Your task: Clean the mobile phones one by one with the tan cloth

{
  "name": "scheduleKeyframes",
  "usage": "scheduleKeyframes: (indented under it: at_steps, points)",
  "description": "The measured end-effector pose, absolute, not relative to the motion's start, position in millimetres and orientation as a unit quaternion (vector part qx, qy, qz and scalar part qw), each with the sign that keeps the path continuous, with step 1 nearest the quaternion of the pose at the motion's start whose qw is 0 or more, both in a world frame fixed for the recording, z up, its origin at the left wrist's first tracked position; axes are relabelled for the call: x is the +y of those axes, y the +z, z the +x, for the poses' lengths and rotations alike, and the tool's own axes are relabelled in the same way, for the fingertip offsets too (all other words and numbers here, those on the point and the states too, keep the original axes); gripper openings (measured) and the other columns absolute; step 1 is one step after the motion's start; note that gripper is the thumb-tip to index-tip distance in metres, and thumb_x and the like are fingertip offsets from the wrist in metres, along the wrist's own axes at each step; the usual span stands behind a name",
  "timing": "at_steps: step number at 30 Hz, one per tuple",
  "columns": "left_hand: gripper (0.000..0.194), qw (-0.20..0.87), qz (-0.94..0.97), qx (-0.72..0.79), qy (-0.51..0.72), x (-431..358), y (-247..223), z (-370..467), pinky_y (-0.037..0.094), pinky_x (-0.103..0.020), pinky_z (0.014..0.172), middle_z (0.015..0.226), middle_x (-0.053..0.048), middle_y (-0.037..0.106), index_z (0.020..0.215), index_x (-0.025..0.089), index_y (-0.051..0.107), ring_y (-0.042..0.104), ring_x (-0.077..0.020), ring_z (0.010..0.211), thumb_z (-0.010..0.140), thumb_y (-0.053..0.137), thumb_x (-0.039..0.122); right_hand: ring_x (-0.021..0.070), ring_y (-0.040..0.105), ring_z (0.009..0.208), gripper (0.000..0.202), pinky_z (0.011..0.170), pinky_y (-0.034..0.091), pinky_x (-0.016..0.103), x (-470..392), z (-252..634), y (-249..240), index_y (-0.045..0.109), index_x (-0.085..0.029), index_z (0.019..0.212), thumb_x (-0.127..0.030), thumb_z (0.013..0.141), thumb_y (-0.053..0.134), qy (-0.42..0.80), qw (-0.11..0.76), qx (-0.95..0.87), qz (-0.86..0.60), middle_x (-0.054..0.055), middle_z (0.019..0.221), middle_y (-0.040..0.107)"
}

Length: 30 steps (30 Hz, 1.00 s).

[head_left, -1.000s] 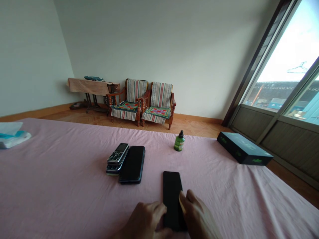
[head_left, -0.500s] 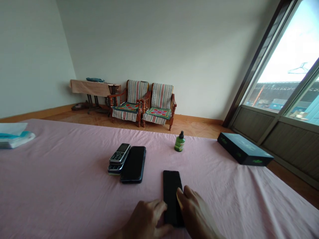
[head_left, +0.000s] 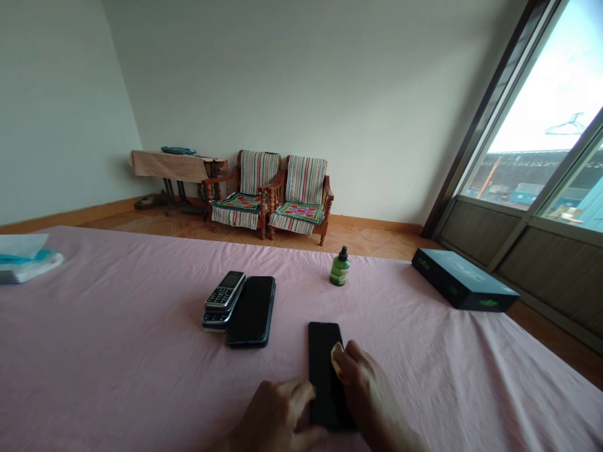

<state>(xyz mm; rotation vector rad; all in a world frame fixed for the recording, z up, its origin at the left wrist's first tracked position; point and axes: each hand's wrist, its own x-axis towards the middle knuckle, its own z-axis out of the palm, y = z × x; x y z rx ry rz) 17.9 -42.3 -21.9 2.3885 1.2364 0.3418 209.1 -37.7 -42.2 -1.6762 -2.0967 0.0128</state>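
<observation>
Setting: room in a home, by its furnishings. Two wooden armchairs [head_left: 271, 194] stand side by side near the plain pale wall [head_left: 306, 81], striped covers over their backs, bright patterned mats on their seats. Left of them: small table [head_left: 164, 166], cloth-draped, dark metal legs, a blue-green item on top. Floor [head_left: 372, 236] is brown and patterned, with an orange-brown baseboard [head_left: 379, 224] along the wall. Foreground: broad surface under a wrinkled pink cloth [head_left: 141, 326]; tissue pack [head_left: 28, 267] near its far left corner. Right side: large window [head_left: 527, 144], daylight, a hanger shape visible at the glass.
</observation>
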Motion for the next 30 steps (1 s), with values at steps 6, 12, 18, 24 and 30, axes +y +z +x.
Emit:
scheduleKeyframes:
  at_steps: [6, 12, 18, 24, 30]
  points:
    - [0.031, 0.209, 0.866, 0.436, 0.131, -43, -21, 18, 0.048, -0.027, 0.074, 0.093, -0.001, 0.072, 0.096, 0.020, 0.064, 0.068, -0.0221, 0.085, 0.070, 0.081, 0.020, 0.0189, 0.061, 0.070, 0.040, 0.060, 0.042, 0.025, -56, 214, -57, 0.061, -0.019, 0.111, 0.000, 0.080, 0.045, -0.015, 0.195, -0.794, -0.575, 0.007, 0.083, 0.063]
    - [0.039, 0.207, 0.874, 0.420, 0.133, -45, -18, 15, 0.049, -0.032, 0.081, 0.099, -0.003, 0.070, 0.105, 0.019, 0.064, 0.066, -0.0248, 0.092, 0.070, 0.081, 0.025, 0.0172, 0.057, 0.067, 0.026, 0.060, 0.038, 0.026, -14, 212, -26, 0.064, -0.017, 0.081, -0.002, 0.087, 0.043, 0.007, 0.193, -0.759, -0.622, 0.005, 0.078, 0.060]
    - [0.042, 0.221, 0.868, 0.426, 0.129, -41, -15, 14, 0.052, -0.037, 0.080, 0.103, -0.004, 0.065, 0.108, 0.021, 0.064, 0.066, -0.0264, 0.093, 0.070, 0.081, 0.024, 0.0181, 0.058, 0.070, 0.024, 0.061, 0.038, 0.026, -17, 214, -33, 0.064, -0.018, 0.095, -0.004, 0.086, 0.048, -0.001, 0.197, -0.773, -0.603, 0.005, 0.081, 0.060]
    - [0.044, 0.242, 0.869, 0.402, 0.157, -39, -15, 12, 0.052, -0.032, 0.086, 0.119, -0.003, 0.058, 0.109, 0.022, 0.063, 0.064, -0.0223, 0.097, 0.069, 0.078, 0.012, 0.0177, 0.056, 0.063, 0.031, 0.054, 0.034, 0.027, -63, 213, -56, 0.062, -0.021, 0.106, -0.004, 0.081, 0.055, -0.047, 0.197, -0.839, -0.505, 0.004, 0.078, 0.062]
    - [0.033, 0.220, 0.863, 0.405, 0.207, -36, -21, 13, 0.051, -0.029, 0.089, 0.113, -0.002, 0.061, 0.108, 0.023, 0.061, 0.063, -0.0195, 0.097, 0.078, 0.068, 0.011, 0.0175, 0.054, 0.071, 0.019, 0.061, 0.033, 0.027, -32, 202, -30, 0.063, -0.022, 0.083, -0.005, 0.084, 0.056, 0.028, 0.211, -0.814, -0.540, 0.002, 0.077, 0.060]
